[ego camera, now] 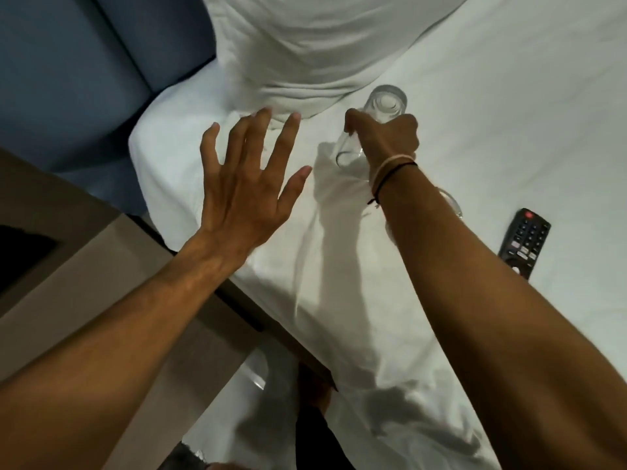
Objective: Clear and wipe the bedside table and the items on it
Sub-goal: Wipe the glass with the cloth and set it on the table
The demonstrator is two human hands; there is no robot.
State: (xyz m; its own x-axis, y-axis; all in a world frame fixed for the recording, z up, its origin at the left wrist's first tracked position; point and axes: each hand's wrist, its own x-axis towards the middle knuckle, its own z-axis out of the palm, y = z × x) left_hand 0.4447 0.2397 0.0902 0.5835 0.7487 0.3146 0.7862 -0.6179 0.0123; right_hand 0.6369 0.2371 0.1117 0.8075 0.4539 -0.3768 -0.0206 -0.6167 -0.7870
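The bed [509,113], covered in a white sheet, fills the frame from 12 to 5 o'clock and appears to serve as a holding surface while the table is cleared. A white pillow [305,45] lies at 12 o'clock against the blue headboard [84,62], which occupies 10 to 11 o'clock. The bedside table [101,283] runs along 8 to 9 o'clock, hard against the mattress edge; only its brown top and a dark recess show, so whether items remain on it cannot be told. The left hand [244,184] hovers over the sheet just left of centre, palm down, fingers spread, gripping nothing; it is probably steadying the sheet or readying to assist. The right hand [383,137], at 1 o'clock from centre, is closed around a clear glass vessel [386,103], which is tilted, its far end pointing toward the pillow, low over the sheet; contact with the sheet cannot be confirmed. A second glass item [453,201] shows partly behind the right forearm at 3 o'clock. A black remote control [526,242] lies flat on the sheet at 3 o'clock, just beside that forearm, apparently parked there with the other items.
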